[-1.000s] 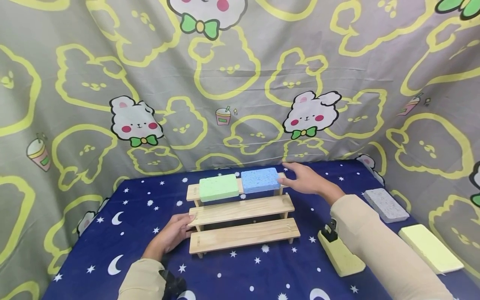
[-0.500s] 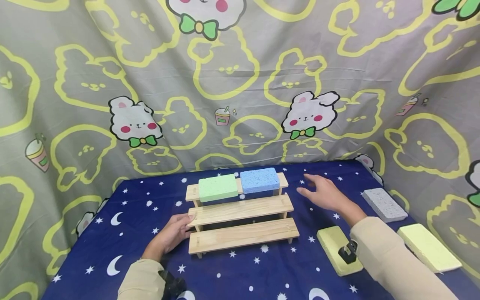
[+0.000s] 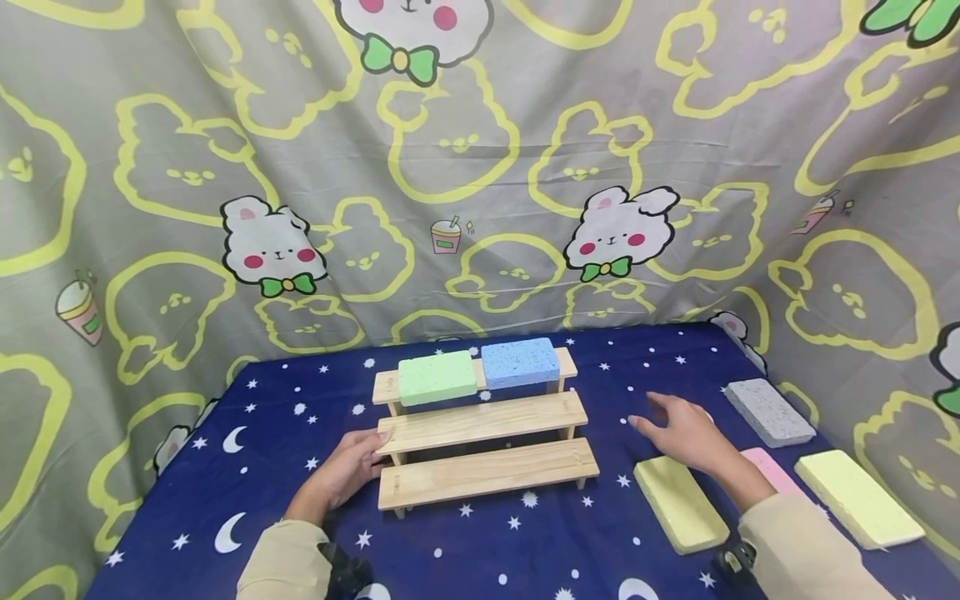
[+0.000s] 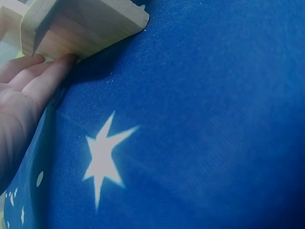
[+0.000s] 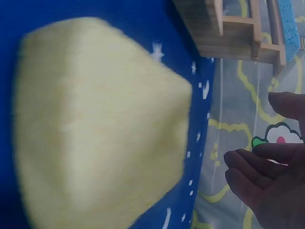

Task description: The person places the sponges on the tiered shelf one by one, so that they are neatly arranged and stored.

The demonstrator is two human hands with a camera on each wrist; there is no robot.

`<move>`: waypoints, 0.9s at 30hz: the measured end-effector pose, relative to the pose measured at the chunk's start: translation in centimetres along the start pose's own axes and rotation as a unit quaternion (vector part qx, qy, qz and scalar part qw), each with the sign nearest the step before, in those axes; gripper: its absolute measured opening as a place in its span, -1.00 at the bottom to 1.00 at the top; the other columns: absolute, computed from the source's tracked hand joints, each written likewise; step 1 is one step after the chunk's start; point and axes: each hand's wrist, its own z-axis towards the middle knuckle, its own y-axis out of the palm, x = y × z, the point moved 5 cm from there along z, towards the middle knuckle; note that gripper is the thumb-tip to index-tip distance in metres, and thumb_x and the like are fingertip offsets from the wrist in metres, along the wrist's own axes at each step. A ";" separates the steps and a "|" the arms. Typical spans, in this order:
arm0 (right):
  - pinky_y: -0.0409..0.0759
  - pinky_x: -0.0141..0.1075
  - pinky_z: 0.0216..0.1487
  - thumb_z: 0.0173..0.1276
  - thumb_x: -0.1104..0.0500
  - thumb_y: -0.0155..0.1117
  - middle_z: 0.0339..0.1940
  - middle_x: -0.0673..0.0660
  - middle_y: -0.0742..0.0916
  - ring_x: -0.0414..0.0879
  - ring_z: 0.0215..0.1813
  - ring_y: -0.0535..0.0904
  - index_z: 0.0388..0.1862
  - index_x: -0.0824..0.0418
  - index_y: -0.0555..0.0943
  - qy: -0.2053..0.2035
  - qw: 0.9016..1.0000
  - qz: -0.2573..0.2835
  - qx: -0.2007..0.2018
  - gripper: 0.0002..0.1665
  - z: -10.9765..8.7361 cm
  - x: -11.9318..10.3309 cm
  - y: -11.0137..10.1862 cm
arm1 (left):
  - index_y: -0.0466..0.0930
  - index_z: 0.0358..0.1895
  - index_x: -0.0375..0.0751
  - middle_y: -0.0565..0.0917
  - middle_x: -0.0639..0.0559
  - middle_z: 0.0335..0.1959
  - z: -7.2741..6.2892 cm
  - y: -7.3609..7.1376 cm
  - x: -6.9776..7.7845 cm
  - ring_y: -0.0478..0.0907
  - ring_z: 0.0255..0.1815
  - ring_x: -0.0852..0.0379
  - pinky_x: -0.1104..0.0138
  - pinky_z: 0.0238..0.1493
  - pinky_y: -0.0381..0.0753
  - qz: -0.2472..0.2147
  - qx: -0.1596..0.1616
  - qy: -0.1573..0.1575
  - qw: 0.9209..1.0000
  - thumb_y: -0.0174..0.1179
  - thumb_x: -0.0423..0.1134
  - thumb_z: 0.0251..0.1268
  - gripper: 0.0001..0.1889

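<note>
My left hand holds the left end of a three-step wooden rack, thumb over the middle board and fingers at its side. In the left wrist view the fingers reach the rack's wooden leg. On the top board lie a green sponge and, to its right, a blue sponge. My right hand is in the air right of the rack, fingers loosely spread and holding nothing. Just below it in the head view lies a dark yellow sponge, which looms large in the right wrist view.
Farther right lie a grey sponge and a pale yellow sponge. A pink sponge shows partly behind my right forearm. Dark blue star-and-moon cloth covers the table; a patterned curtain rises behind and beside it.
My right hand has left the blue sponge's right side and moved right and nearer to me, close over the dark yellow sponge. The pink sponge has come into sight. My left hand stays put.
</note>
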 end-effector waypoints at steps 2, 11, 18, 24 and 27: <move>0.53 0.13 -0.05 0.31 -0.09 0.18 0.03 0.53 0.58 0.34 0.04 0.55 0.20 0.59 0.35 0.001 1.000 -0.003 0.003 -0.20 -0.6 0.5 0.2 | 0.05 0.30 -0.68 0.59 -0.05 0.00 0.0 0.0 0.0 0.54 0.01 0.22 0.20 0.04 0.55 0.000 0.002 0.001 1.000 -0.09 -0.22 0.44 -0.41; 0.56 0.09 -0.15 0.24 -0.11 0.26 -0.21 0.42 0.70 0.25 -0.13 0.65 0.07 0.60 0.47 0.013 1.000 -0.012 0.011 -0.22 -3.2 2.5 0.7 | 0.07 0.29 -0.68 0.60 -0.07 -0.02 0.0 -0.1 0.1 0.55 0.00 0.19 0.20 0.06 0.54 0.002 0.005 0.000 1.000 -0.08 -0.22 0.44 -0.42; 0.45 -0.13 -0.48 0.18 -0.11 0.30 -0.57 0.13 0.64 0.02 -0.47 0.56 -0.42 0.36 0.58 0.024 0.999 -0.036 0.012 -0.50 -4.7 3.1 1.0 | 0.04 0.29 -0.69 0.60 -0.06 -0.01 -0.1 0.0 -0.1 0.54 0.01 0.21 0.21 0.06 0.54 -0.004 -0.002 0.000 1.000 -0.10 -0.22 0.44 -0.41; 0.07 -0.35 -0.60 0.14 -0.12 0.34 -0.76 -0.10 0.27 -0.20 -0.65 0.16 -0.75 0.06 0.23 0.020 0.998 -0.058 0.030 -0.44 -6.1 3.1 1.2 | 0.03 0.29 -0.69 0.60 -0.04 -0.02 -0.1 0.0 0.0 0.55 0.01 0.22 0.22 0.05 0.55 -0.007 -0.003 0.000 1.000 -0.11 -0.23 0.45 -0.41; 0.09 -0.33 -0.60 0.14 -0.14 0.34 -0.76 -0.08 0.29 -0.18 -0.64 0.19 -0.73 0.07 0.29 0.024 0.998 -0.062 0.023 -0.48 -6.6 3.1 1.3 | 0.03 0.30 -0.69 0.60 -0.04 -0.01 -0.1 0.0 0.0 0.55 0.01 0.22 0.22 0.05 0.54 -0.008 -0.004 0.002 1.000 -0.10 -0.22 0.44 -0.41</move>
